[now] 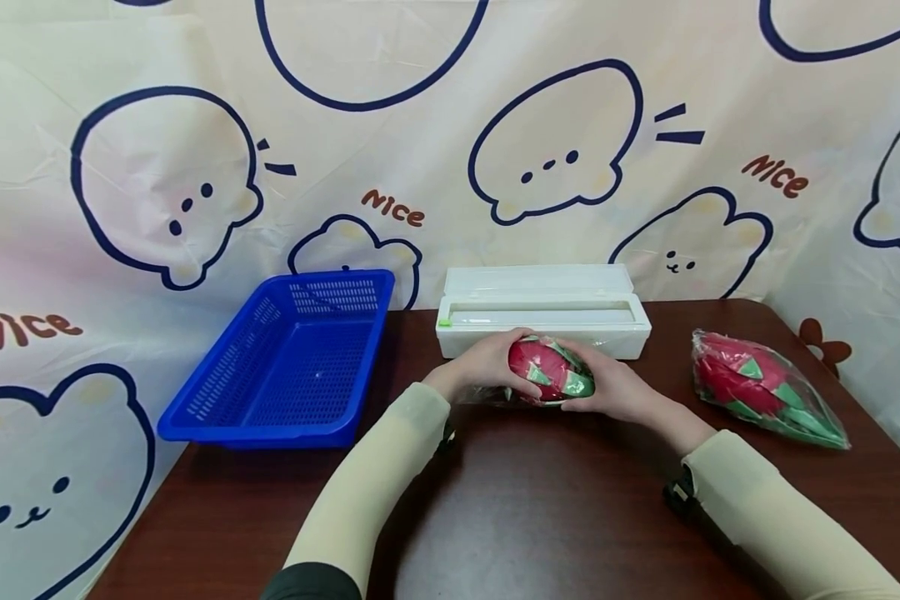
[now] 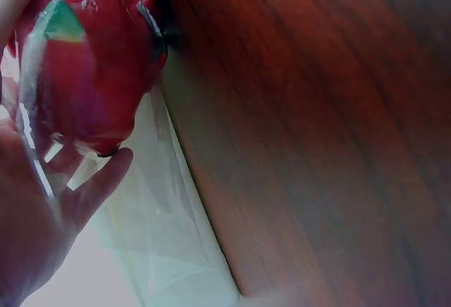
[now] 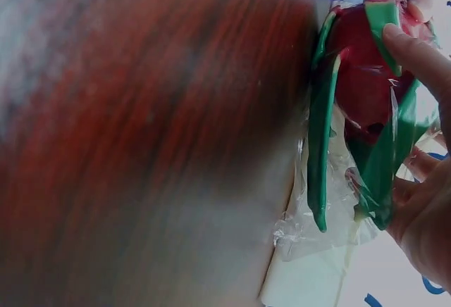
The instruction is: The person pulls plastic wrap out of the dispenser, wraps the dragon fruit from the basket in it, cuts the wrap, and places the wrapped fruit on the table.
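Both hands hold a red dragon fruit (image 1: 542, 365) with green scales, just in front of a white cling film dispenser (image 1: 457, 342) with its lid raised. My left hand (image 1: 483, 367) grips the fruit's left side, and my right hand (image 1: 617, 385) grips its right side. Clear film (image 3: 299, 233) covers the fruit and hangs loosely around its green tips in the right wrist view. In the left wrist view, the left fingers (image 2: 106, 180) curl round the film-covered red end (image 2: 99, 103). The palms' inner sides are partly hidden behind the fruit.
A blue slotted plastic basket (image 1: 360, 358) stands at the table's left. Towards the right edge lies another dragon fruit (image 1: 750, 383) wrapped in clear film. A patterned cloth (image 1: 435, 150) hangs behind the brown table (image 1: 495, 517).
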`<state>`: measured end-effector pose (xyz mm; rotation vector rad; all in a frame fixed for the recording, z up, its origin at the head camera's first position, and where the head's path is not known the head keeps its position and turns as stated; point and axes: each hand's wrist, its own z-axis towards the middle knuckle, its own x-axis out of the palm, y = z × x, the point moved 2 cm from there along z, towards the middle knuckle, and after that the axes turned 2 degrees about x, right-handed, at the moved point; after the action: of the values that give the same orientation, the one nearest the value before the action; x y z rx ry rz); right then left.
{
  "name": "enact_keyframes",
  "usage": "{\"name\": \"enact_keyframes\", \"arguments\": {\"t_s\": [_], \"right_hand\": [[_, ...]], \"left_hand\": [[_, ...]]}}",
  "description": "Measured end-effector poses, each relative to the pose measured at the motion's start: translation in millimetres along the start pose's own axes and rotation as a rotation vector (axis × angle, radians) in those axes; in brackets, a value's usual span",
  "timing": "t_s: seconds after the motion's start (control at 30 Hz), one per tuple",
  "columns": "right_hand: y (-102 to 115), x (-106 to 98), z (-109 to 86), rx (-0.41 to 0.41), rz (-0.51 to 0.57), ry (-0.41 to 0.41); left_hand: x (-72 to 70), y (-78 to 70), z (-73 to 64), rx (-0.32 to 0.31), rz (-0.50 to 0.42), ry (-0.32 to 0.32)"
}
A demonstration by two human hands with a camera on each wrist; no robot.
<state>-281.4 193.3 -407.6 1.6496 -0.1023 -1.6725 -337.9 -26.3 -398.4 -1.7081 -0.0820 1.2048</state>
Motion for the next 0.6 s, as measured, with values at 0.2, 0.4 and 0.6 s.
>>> {"name": "enact_keyframes", "arguments": {"t_s": [0.2, 0.4, 0.6], "right_hand": [[1, 4, -0.5, -0.013, -0.027, -0.02], [1, 3, -0.7, -0.01, -0.047, -0.021], [-1, -3, 1.7, -0.002, -0.062, -0.019]], "left_hand": [[4.0, -1.5, -14.1, -0.03, 0.078, -0.03], [-6.9, -8.5, -38.3, 0.041, 0.175, -0.078], [-26.9, -5.5, -67.1, 0.091, 0.221, -0.139]]}}
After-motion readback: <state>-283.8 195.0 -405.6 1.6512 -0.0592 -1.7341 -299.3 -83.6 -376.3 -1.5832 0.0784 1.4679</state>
